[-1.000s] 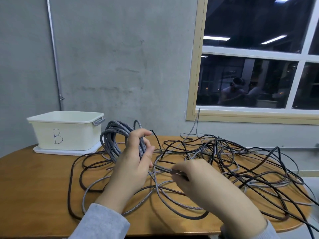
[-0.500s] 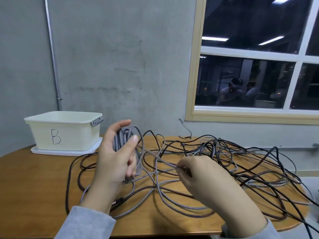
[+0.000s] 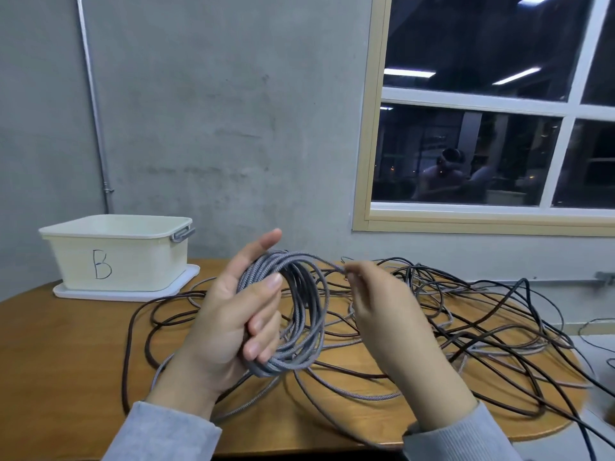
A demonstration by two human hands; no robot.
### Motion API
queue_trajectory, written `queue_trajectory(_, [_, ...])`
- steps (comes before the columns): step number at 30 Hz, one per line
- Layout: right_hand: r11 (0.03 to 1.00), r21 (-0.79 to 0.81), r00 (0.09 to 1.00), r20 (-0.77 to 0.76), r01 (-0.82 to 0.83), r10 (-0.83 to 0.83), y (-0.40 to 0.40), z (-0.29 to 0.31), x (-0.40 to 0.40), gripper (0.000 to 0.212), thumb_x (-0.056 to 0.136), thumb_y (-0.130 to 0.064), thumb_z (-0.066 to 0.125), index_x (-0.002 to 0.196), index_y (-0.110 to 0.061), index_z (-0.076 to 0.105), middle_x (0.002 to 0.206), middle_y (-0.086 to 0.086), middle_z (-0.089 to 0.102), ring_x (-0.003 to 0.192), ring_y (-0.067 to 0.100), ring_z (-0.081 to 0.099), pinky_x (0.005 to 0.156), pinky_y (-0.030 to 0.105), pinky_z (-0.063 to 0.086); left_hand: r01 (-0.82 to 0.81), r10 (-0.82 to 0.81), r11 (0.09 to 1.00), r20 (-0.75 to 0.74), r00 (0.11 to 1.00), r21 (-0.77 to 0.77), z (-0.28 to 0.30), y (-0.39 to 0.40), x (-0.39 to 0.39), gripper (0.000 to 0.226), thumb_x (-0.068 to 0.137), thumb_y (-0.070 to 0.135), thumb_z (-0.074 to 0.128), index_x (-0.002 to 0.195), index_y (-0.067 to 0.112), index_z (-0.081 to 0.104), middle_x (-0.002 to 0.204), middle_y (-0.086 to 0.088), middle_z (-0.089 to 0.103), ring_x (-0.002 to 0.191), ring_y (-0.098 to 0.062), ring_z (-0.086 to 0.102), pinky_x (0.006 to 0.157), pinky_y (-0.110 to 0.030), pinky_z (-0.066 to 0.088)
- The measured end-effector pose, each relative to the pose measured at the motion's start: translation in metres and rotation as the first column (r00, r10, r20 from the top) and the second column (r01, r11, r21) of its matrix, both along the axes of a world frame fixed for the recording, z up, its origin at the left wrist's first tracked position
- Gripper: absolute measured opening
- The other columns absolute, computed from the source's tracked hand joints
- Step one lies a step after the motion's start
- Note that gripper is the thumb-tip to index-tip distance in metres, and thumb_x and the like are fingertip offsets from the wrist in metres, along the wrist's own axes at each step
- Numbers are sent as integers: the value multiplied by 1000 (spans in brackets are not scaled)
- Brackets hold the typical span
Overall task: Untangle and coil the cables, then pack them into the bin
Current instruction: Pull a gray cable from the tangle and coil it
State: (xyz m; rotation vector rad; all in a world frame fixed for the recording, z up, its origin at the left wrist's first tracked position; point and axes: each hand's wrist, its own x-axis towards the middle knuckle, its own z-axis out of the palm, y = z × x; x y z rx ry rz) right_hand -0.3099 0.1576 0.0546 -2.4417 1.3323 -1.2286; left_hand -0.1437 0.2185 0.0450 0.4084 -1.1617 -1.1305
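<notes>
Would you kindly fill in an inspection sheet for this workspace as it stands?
Surface: wooden table, rounded edge.
Job's things: grey coil held above the table; bin marked B, at far left on a white lid.
Clutter: nothing seen.
Grips: left hand grips the coil; right hand pinches the grey strand at the coil's top.
Cables: dark and grey tangle spread over the table's right, some trailing off the edge.
Surroundings: concrete wall, pipe, dark window.
</notes>
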Motion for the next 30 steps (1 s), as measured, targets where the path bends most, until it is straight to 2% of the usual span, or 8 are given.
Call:
queue_trajectory(3, [997,-54,991,124,51,-44,-7,4,-3,27,100,-27,40,118,-20,59,95,-11,58,83,4,49,62,7,33,243,-243,969,4,970,-32,-4,0,0,59,79,19,76,133,25,54,43,4,37,27,-3,39,33,-16,39])
queue_trajectory(6, [1000,10,997,75,13,-14,-12,1,2,24,99,-32,43,113,-24,61,96,-10,65,86,11,56,68,26,43,468,-472,877,-12,882,-104,-4,-1,-2,50,96,6,53,143,19,40,50,3,41,33,-3,44,36,-17,43])
queue_trajectory(9, [994,94,997,44,-59,55,-11,-6,5,23,98,-33,46,114,-31,62,99,-10,69,92,13,60,76,34,50,397,-409,903,-48,911,-163,-4,0,-1,47,94,6,56,139,18,46,52,2,49,34,-3,49,35,-17,43])
queue_trajectory(14, [990,101,992,-71,-98,106,-7,-13,10,24,101,-30,38,110,-36,59,85,-8,67,78,14,59,70,35,52,10,-37,989,-180,983,-151,2,0,-7,45,74,16,71,117,23,63,44,4,39,25,-2,36,30,-12,36])
queue_trajectory(18, [989,105,993,-41,-103,107,-5,-8,8,28,101,-27,38,113,-42,58,78,-11,64,66,8,55,62,30,48,190,-233,960,-208,950,-208,-1,1,2,41,87,10,62,126,22,56,48,2,46,29,-3,45,32,-15,40])
queue_trajectory(21, [999,16,999,22,-43,42,-7,-2,2,30,100,-28,40,122,-36,59,92,-8,70,77,12,61,66,32,50,459,-497,864,-194,846,-208,1,1,8,42,103,2,32,142,17,37,57,-6,49,38,-13,45,41,-23,44])
queue_trajectory(25, [1000,7,995,98,-9,8,-12,5,-2,31,99,-32,42,124,-29,60,100,-5,70,89,13,62,74,30,51,539,-560,827,-140,817,-161,3,5,6,49,104,0,24,149,16,20,61,-6,35,42,-13,36,43,-25,39])
queue_trajectory(30, [983,126,986,-83,-130,141,-5,4,6,30,93,-19,49,80,-46,50,69,-21,51,69,0,49,70,28,44,526,-560,824,-165,812,-213,5,3,7,42,103,2,29,143,15,30,60,-5,37,38,-11,34,43,-24,40])
